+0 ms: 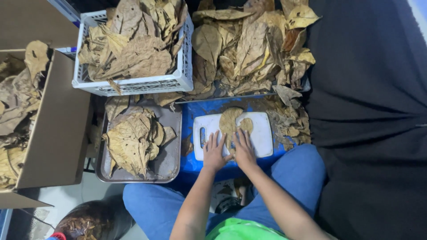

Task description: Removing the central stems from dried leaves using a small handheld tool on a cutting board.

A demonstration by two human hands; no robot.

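bent knees in blue jeans [302, 173] framed the bottom of the view, and over them both bare forearms reached up toward 12 o'clock. left hand [214, 152] and right hand [244, 149] lay flat and side by side, fingers spread apart and palms down, gripping nothing; they pressed on the lower edge of a large dry brown leaf [231, 123], probably to hold its curled surface smooth. that leaf rested on a white rectangular plastic cutting board [263, 133], a firm, even base, which itself sat on a blue plastic tray [195, 162] across the lap.

at 9 o'clock from the board a grey metal tray [169, 160] carried a loose stack of crumpled brown leaves [131, 140], within easy reach of the left hand. at 11 o'clock a white slotted plastic basket [133, 84] stood heaped with more leaves, and at 12 to 1 o'clock an open pile of dry leaves [253, 49] spilled toward the board, with crumbled leaf bits [291, 126] crowding its right edge. far at 9 o'clock a brown cardboard box [53, 129] held still more. dark black cloth [369, 111] covered everything at 3 o'clock.
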